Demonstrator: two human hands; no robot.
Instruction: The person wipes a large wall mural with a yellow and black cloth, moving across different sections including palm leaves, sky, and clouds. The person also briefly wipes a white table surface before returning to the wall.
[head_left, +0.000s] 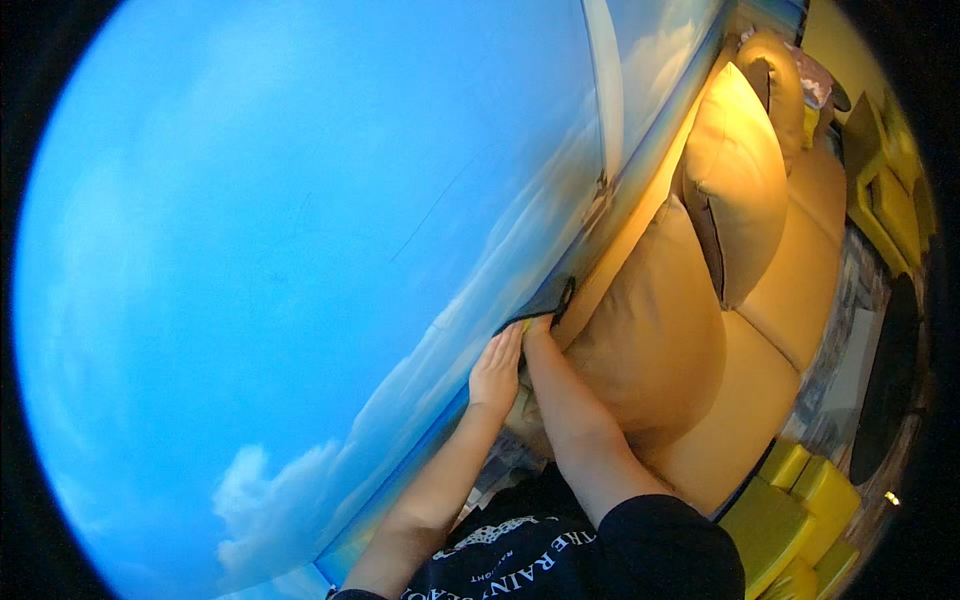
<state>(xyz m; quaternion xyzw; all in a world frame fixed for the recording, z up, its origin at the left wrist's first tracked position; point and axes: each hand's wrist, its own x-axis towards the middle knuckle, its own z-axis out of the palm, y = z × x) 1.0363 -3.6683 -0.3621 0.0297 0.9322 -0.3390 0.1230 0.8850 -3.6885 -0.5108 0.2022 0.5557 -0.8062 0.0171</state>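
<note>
A large panel printed with blue sky and clouds fills the left side of the view. My left hand lies with its fingers together and extended against the panel's lower edge. Beside it, my right hand reaches to the same edge, its fingers mostly hidden; a bit of something yellow shows between the hands. A dark cord or edging runs along the panel's edge just above both hands. Whether my right hand grips anything cannot be told.
A tan sofa with large cushions stands close on the right. Yellow-green seats are at the lower right and farther up. A patterned rug and a dark oval surface lie beyond the sofa. A pale strip crosses the panel's upper part.
</note>
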